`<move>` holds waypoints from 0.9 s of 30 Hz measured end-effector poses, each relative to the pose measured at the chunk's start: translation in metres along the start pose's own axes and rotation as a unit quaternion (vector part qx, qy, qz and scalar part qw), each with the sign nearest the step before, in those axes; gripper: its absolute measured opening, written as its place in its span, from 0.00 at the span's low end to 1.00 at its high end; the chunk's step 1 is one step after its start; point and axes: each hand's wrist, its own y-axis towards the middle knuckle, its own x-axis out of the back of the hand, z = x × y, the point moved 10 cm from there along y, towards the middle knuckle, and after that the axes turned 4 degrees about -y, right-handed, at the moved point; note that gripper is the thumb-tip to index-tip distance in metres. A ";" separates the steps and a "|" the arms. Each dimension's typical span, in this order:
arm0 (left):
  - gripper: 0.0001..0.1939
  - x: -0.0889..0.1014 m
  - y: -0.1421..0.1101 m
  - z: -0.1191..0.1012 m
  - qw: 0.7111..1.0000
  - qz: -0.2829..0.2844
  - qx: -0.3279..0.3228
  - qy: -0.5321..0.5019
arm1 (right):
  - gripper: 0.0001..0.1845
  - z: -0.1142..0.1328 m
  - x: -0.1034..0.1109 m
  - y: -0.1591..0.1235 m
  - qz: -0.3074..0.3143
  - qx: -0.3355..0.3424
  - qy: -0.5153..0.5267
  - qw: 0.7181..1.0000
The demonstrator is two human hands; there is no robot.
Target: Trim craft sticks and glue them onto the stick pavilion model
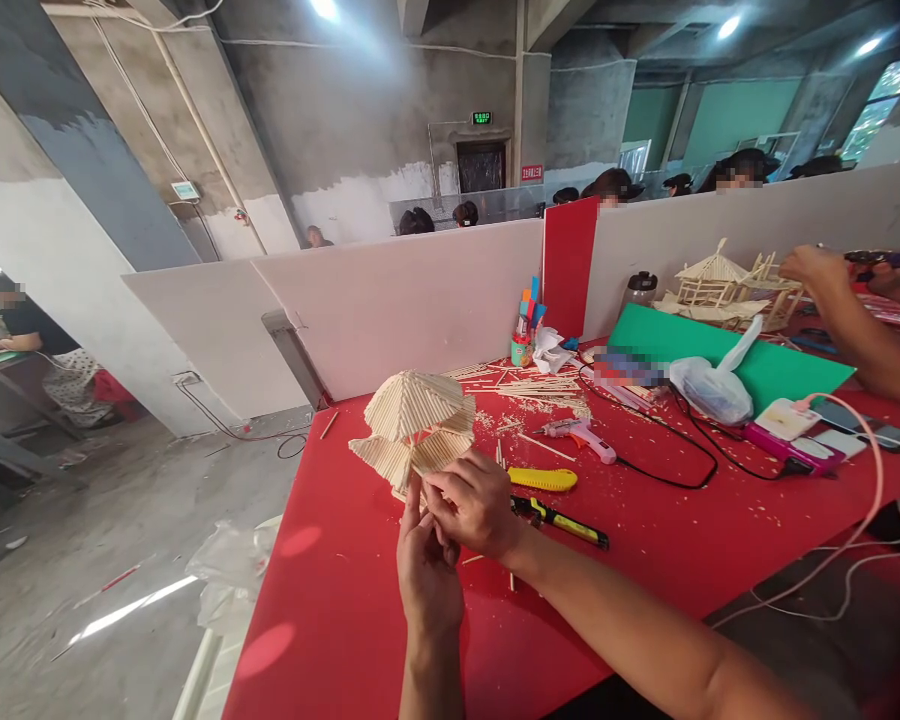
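A small pavilion model (412, 410) made of thin wooden sticks, with a two-tiered roof, stands on the red table. My left hand (427, 570) is at its near side, index finger pointing up against the lower roof edge. Beside it, my right hand (476, 500) is closed in a pinch, its fingertips meeting those of the left. Whatever lies between the fingers is too small and hidden to name. Just right of my hands lie a yellow utility knife (544, 480) and a black-and-yellow tool (562, 520). A pink glue gun (581, 437) rests farther back.
Loose sticks (540, 388) and shavings litter the red tabletop (330, 620). Behind stand a cup of markers (522, 348) and a pale partition (420, 310). At right are a power strip (795, 445), cables, a plastic bag (712, 388), another stick model (720, 280) and a co-worker's hand (817, 268).
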 end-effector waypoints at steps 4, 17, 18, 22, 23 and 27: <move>0.41 0.000 -0.001 0.000 1.000 -0.018 0.004 0.000 | 0.06 0.004 0.002 -0.001 0.002 0.012 0.007 1.000; 0.37 -0.004 0.000 -0.006 0.995 -0.006 -0.053 0.080 | 0.07 -0.003 0.000 -0.003 0.002 -0.015 -0.013 1.000; 0.37 -0.003 0.000 -0.006 0.995 -0.007 -0.053 0.082 | 0.08 -0.002 0.000 -0.003 0.006 -0.015 -0.014 1.000; 0.39 0.001 0.001 -0.006 0.995 -0.020 -0.055 0.083 | 0.10 0.000 -0.001 -0.001 0.018 -0.011 -0.011 1.000; 0.39 0.001 0.002 -0.006 0.995 -0.023 -0.055 0.083 | 0.10 0.000 -0.001 0.000 0.019 -0.008 -0.009 1.000; 0.39 0.002 0.002 -0.005 0.996 -0.022 -0.052 0.073 | 0.09 0.002 0.000 0.000 0.017 0.002 0.000 1.000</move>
